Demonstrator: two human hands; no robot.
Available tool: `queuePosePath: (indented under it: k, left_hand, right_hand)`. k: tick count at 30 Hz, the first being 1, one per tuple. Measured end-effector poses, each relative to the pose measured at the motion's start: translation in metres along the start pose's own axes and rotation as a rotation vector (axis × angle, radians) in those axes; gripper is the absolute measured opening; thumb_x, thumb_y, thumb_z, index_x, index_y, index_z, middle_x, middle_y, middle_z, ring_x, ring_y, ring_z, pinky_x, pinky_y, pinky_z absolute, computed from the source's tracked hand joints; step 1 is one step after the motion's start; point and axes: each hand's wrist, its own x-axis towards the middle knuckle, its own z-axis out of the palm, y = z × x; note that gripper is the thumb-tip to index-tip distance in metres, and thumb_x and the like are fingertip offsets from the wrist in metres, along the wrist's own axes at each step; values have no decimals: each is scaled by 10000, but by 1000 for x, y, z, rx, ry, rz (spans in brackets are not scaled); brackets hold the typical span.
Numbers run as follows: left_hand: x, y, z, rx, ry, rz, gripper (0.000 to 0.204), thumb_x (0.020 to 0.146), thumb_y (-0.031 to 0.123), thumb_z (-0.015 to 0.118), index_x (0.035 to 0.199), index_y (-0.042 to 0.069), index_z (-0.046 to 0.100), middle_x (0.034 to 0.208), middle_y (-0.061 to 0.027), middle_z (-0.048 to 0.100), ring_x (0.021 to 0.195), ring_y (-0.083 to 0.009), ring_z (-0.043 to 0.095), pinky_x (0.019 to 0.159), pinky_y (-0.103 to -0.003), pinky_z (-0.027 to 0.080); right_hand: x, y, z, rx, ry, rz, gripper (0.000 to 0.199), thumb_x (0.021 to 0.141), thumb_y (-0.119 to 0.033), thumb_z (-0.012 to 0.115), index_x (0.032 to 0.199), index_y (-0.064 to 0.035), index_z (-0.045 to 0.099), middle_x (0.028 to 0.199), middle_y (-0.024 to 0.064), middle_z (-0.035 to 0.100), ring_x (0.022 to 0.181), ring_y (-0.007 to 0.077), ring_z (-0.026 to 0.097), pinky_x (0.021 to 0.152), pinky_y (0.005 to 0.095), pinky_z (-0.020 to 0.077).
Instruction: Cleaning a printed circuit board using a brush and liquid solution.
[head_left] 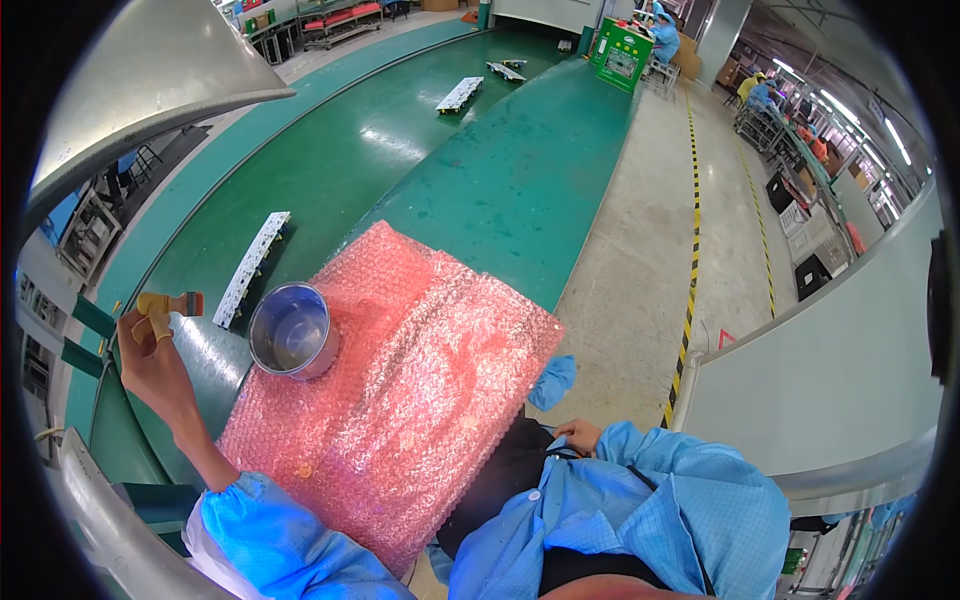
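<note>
My left hand (155, 365) is raised at the left, its fingers closed around a small flat brush (186, 304) with a yellowish handle. Yellow coverings show on some fingertips. To the right of this hand, a round metal pot (293, 332) stands at the left edge of a pink bubble wrap sheet (400, 400); its inside looks shiny, and I cannot tell what it holds. My right hand (579, 435) rests on my dark-clothed lap beside the blue smock, fingers loosely extended and nothing visible in them.
A white strip-like board (252, 266) lies on the green conveyor beyond the pot, with another white board (460, 95) farther off. A green worktop (500, 190) runs ahead to a green box (624, 55). A metal hood (150, 80) overhangs the upper left. People work in the distance.
</note>
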Motion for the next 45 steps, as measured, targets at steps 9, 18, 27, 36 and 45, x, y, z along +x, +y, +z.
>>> queuePosePath:
  k: [9,18,27,36,45]
  left_hand:
    - [1,0,5,49,-29,-7,185,946,137,616,1110,52,612,884,-52,676,791,-106,643,718,-261,507]
    - [7,-21,17,51,-64,55,194,954,157,614,1111,44,619,890,-50,673,770,-107,629,708,-262,509]
    - [4,-8,11,73,-49,54,200,948,140,612,1126,47,618,898,-52,674,783,-112,635,717,-262,511]
    - [3,-10,8,9,-36,17,215,947,141,608,1138,44,623,902,-52,680,783,-115,634,724,-261,510]
    - [2,-13,6,78,-19,14,224,950,161,613,1145,51,633,886,-50,681,770,-113,631,720,-258,507]
  right_hand:
    - [29,46,5,-37,-73,-134,397,757,17,532,1112,-81,683,777,27,602,676,127,569,587,291,464]
    - [8,40,0,5,-66,-457,592,822,0,601,1399,-108,520,1031,51,583,918,176,548,841,299,432]
    - [-19,5,4,-162,-268,-21,701,893,-125,582,1526,-213,295,1237,150,596,1196,267,547,1004,338,412]
    - [39,33,18,-274,48,-251,371,939,-217,505,1259,-36,454,1110,161,547,1002,323,583,839,405,470]
    - [37,45,15,-158,68,-356,408,869,-163,611,1257,-42,571,1218,148,504,1012,261,577,863,359,481]
